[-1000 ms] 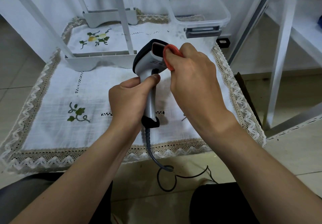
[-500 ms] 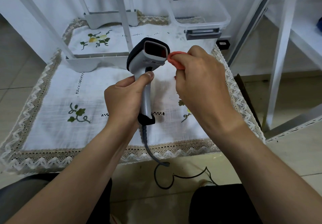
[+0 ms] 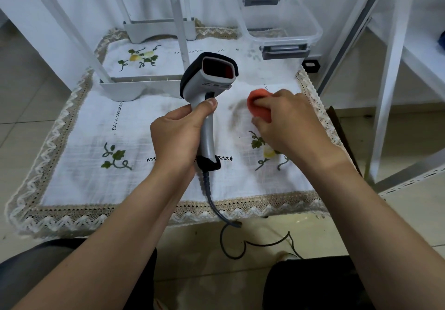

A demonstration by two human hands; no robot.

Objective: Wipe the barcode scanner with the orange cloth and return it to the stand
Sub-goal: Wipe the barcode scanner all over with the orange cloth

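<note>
The left hand (image 3: 178,136) grasps the barcode scanner (image 3: 207,85) by its grey handle, fingers wrapped round it and the thumb lying up the front just below the trigger. The scanner stands nearly upright above the middle of the desk (image 3: 144,213), its head toward 12 o'clock and its dark red window turned up at the camera. Its grey cable (image 3: 212,201) runs from the black foot of the handle toward 6 o'clock, over the desk's near edge and down to the floor (image 3: 313,232), where it loops.

The right hand (image 3: 289,121), at 3 o'clock of the scanner and apart from it, is clenched round the bunched orange cloth (image 3: 258,106), which bulges out on the hand's 9 o'clock side. Whether the cloth touches the desk cannot be told.

A white embroidered tablecloth (image 3: 79,155) with a lace border covers the desk. At 1 o'clock, at the far edge, stands a clear plastic box (image 3: 310,30). At 10 o'clock a white rack base (image 3: 122,90) rests on the tablecloth.
</note>
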